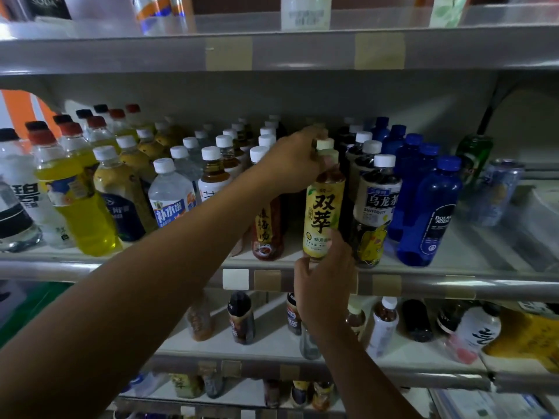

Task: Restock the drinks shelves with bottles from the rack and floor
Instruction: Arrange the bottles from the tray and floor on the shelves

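A tea bottle with a yellow label and a pale cap stands at the front edge of the middle shelf. My left hand reaches over the row and grips this bottle at its neck and cap. My right hand holds the base of the same bottle from below and in front, thumb and fingers curled round the bottom. Directly left of it stands a dark red-labelled bottle, partly hidden by my left forearm. To its right stands a dark oolong tea bottle with a white cap.
The middle shelf is packed with rows of bottles: yellow drinks on the left, blue soda bottles and a can on the right. The shelf above overhangs closely. The lower shelf holds scattered bottles with gaps between them.
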The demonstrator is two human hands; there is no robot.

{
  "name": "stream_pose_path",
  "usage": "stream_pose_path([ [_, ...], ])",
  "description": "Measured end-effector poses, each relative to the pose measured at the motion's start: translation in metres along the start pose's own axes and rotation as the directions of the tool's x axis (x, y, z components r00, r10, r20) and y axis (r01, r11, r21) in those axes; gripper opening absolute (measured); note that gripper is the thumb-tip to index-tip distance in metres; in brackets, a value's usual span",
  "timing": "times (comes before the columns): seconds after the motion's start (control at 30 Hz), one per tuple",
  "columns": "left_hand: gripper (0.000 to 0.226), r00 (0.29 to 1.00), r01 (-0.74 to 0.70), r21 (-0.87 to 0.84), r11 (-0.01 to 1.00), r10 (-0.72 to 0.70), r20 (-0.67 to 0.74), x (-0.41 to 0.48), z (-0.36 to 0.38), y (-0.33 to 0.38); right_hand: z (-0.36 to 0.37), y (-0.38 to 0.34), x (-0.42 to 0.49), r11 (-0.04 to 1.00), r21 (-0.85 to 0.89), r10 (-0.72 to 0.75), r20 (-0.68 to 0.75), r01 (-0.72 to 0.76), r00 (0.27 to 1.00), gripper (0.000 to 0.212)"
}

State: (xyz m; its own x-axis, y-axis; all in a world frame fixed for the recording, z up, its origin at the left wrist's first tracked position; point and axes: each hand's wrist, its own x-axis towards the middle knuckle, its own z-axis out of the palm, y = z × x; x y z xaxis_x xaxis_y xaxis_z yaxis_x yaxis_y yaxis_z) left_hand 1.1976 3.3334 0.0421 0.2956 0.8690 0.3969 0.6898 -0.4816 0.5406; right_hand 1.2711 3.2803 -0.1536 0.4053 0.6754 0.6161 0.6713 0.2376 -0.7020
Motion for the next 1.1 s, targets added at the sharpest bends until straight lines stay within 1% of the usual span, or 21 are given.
stream_pose_path([
  [0.07,0.038,0.997,-0.037,0.012,0.999,0.038,-0.067,-0.009,-0.012,-0.006,0.006,-0.006,-0.011,0.998,0.032,-0.047,0.054,0.045,0.997,0.061],
  [0.13,0.03,0.982,-0.09,0.085,0.992,0.103,-0.159,-0.019,-0.028,-0.013,0.011,-0.014,-0.018,0.995,0.06,-0.085,0.085,0.08,0.993,0.052],
  [0.17,0.03,0.973,-0.107,0.115,0.988,0.128,-0.191,-0.023,-0.037,-0.018,0.014,-0.02,-0.019,0.993,0.088,-0.08,0.086,0.073,0.993,0.048],
  [0.23,0.035,0.969,-0.088,0.154,0.984,0.121,-0.215,-0.028,-0.055,-0.027,0.023,-0.033,-0.016,0.989,0.145,-0.049,0.095,0.035,0.994,0.047],
  [0.33,0.046,0.979,0.004,0.191,0.982,0.035,-0.203,-0.035,-0.076,-0.046,0.041,-0.049,-0.009,0.978,0.205,0.018,0.155,-0.05,0.988,0.059],
  [0.43,0.048,0.982,0.063,0.236,0.97,-0.019,-0.186,-0.044,-0.085,-0.069,0.058,-0.059,-0.006,0.955,0.256,0.104,0.188,-0.151,0.977,0.072],
  [0.57,0.043,0.986,0.04,0.34,0.94,0.017,-0.165,-0.045,-0.087,-0.092,0.071,-0.059,-0.003,0.937,0.273,0.168,0.189,-0.216,0.967,0.084],
  [0.63,0.039,0.987,0.012,0.33,0.944,0.042,-0.157,-0.042,-0.086,-0.097,0.074,-0.055,-0.001,0.933,0.268,0.186,0.211,-0.24,0.96,0.087],
  [0.7,0.038,0.987,0.006,0.296,0.955,0.042,-0.157,-0.04,-0.088,-0.1,0.074,-0.051,0.001,0.937,0.237,0.198,0.244,-0.257,0.949,0.087],
  [0.77,0.043,0.987,0.035,0.32,0.947,0.018,-0.163,-0.038,-0.092,-0.104,0.073,-0.05,0.0,0.945,0.225,0.185,0.235,-0.239,0.954,0.084],
  [0.8,0.046,0.985,0.058,0.328,0.943,-0.001,-0.172,-0.038,-0.095,-0.106,0.071,-0.051,-0.003,0.951,0.227,0.169,0.194,-0.212,0.966,0.083],
  [0.83,0.048,0.984,0.076,0.32,0.944,-0.019,-0.178,-0.038,-0.099,-0.108,0.069,-0.053,-0.009,0.96,0.222,0.142,0.127,-0.168,0.982,0.081],
  [0.9,0.051,0.984,0.077,0.27,0.96,-0.03,-0.175,-0.042,-0.106,-0.111,0.067,-0.058,-0.025,0.982,0.186,0.044,0.005,-0.044,0.999,0.071],
  [0.93,0.05,0.984,0.07,0.257,0.964,-0.026,-0.174,-0.045,-0.11,-0.113,0.068,-0.063,-0.036,0.985,0.171,-0.011,-0.001,0.011,1.0,0.065],
  [1.0,0.045,0.984,0.071,0.248,0.966,-0.027,-0.178,-0.051,-0.117,-0.121,0.075,-0.072,-0.051,0.985,0.156,-0.093,0.08,0.079,0.992,0.058],
  [1.07,0.04,0.985,0.069,0.252,0.965,-0.025,-0.173,-0.058,-0.12,-0.128,0.086,-0.081,-0.055,0.988,0.136,-0.1,0.173,0.076,0.98,0.057],
  [1.1,0.037,0.986,0.053,0.269,0.962,-0.007,-0.168,-0.06,-0.12,-0.13,0.091,-0.084,-0.055,0.991,0.117,-0.089,0.195,0.067,0.977,0.057],
])
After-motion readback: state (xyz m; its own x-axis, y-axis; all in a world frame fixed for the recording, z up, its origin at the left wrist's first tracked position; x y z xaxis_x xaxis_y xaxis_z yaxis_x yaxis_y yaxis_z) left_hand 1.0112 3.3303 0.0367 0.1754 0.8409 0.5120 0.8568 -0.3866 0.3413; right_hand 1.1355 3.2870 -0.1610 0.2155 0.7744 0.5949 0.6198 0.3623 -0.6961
